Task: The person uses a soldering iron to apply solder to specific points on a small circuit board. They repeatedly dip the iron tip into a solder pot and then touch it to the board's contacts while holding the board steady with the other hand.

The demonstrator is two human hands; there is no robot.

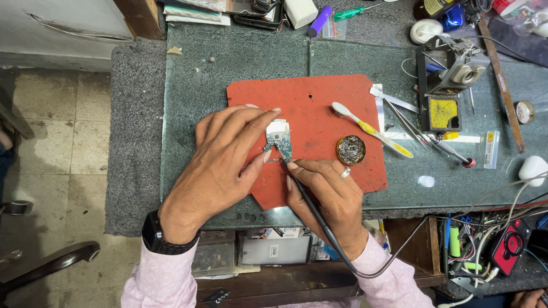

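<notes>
Grey stone worktop (228, 63) carries a red mat (319, 102); on it lies a small circuit board (279, 138) — light, stiff, fragile, best pinned by its edges. Left hand (225, 157) fingers press it down; right hand (325, 197) fingers are closed around a soldering iron (311, 208) — tip at the board.

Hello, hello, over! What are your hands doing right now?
Left hand pinning small circuit board on red mat. Right hand gripping soldering iron, tip at board. Toothbrush beside, clear.
</notes>
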